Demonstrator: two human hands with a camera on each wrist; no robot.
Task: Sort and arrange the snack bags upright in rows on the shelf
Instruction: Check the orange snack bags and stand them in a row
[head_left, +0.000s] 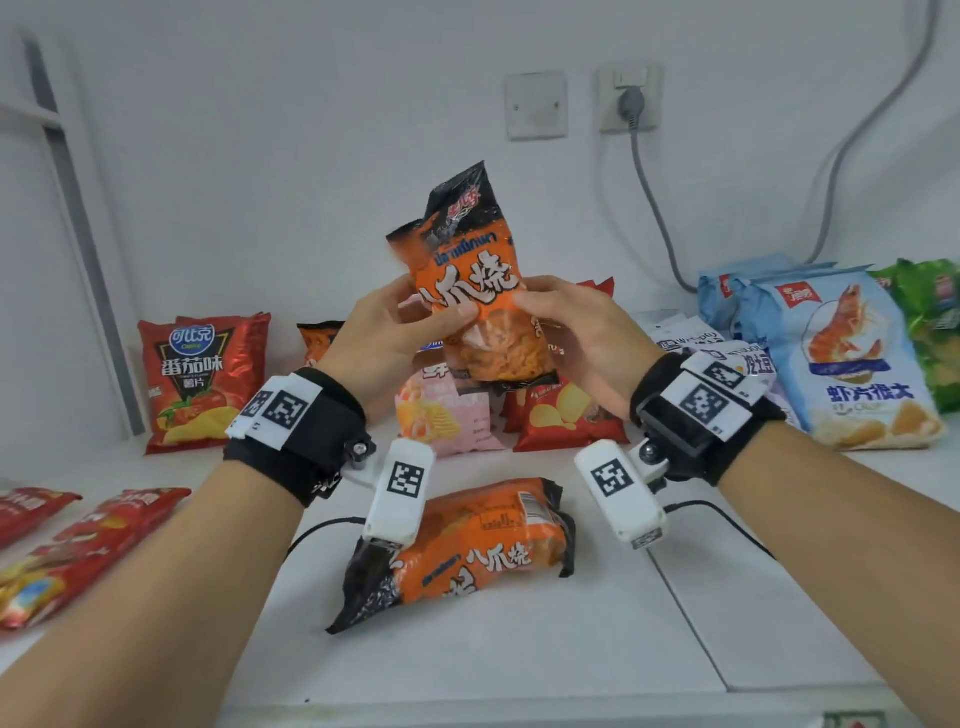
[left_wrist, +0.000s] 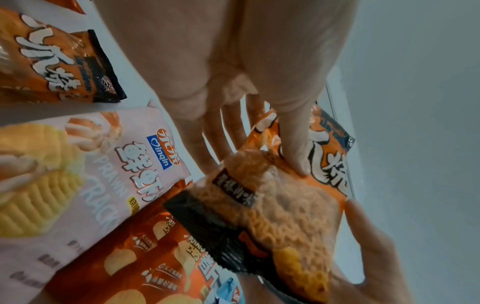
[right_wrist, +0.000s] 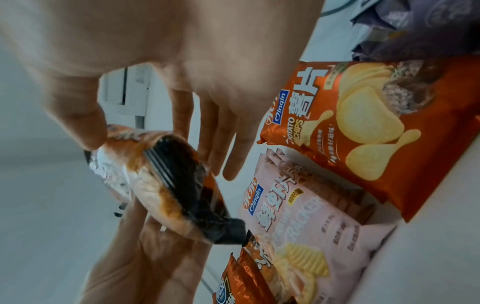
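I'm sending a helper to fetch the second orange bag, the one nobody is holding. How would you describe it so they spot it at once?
Start at the white shelf surface and look at its near part, below the person's two wrists. There the orange and black foil snack bag with white characters lies flat on its side, alone. Its twin, the held orange and black snack bag, is up in both hands, and the other bags stand or lean farther back.

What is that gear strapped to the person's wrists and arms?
Both forearms are bare, with no sleeves. Each wrist wears a black band carrying white tags printed with black square codes. A white boxy unit with its own code hangs below each wrist, and a thin black cable runs from each.
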